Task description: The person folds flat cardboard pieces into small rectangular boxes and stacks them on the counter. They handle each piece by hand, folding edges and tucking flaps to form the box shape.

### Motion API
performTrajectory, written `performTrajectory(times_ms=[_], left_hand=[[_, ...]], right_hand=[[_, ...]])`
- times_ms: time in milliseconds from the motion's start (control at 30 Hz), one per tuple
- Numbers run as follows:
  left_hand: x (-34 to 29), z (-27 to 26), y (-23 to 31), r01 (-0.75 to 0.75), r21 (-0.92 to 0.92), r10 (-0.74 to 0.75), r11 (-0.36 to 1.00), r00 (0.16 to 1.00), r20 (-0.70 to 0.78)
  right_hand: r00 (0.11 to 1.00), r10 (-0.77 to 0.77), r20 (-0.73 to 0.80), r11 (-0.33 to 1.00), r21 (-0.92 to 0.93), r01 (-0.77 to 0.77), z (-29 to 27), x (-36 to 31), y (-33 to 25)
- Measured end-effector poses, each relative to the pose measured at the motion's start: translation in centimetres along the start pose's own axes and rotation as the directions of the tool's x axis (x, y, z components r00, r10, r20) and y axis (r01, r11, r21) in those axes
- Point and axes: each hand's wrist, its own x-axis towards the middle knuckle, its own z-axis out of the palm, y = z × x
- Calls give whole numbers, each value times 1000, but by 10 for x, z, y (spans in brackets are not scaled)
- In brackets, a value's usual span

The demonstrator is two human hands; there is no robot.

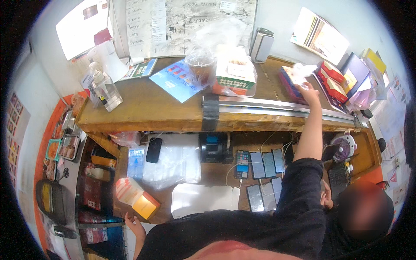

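My right arm stretches across to the upper shelf. There my right hand (309,94) has its fingers closed at a white tissue (304,70), which sticks up from a purple and blue tissue box (291,86). Low on the left, my left hand (136,226) hangs beside the desk edge with its fingers apart and nothing in them. Nearest to it is a yellow-orange box (145,205) with a red and white striped part, lying on the lower desk.
Several phones (257,164) with white cables lie on the desk beside white sheets (203,199). The wooden shelf carries a pump bottle (106,91), a bagged cup (201,71), a patterned box (236,73) and red trays (333,82). A co-worker's hand (326,195) is at the right.
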Motion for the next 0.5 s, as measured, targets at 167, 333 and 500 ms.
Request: performTrajectory(times_ms=[167, 333, 500], left_hand=[[-6, 11, 2, -164, 6, 164, 986, 986, -18], [-13, 15, -22, -160, 12, 160, 987, 987, 33], [-44, -6, -20, -75, 2, 75, 997, 996, 41]], right_hand=[[992, -82, 98, 992, -89, 91, 7, -59, -78], [983, -142, 118, 990, 25, 140, 35, -73, -110], [959, -242, 150, 970, 71, 234, 47, -81, -124]])
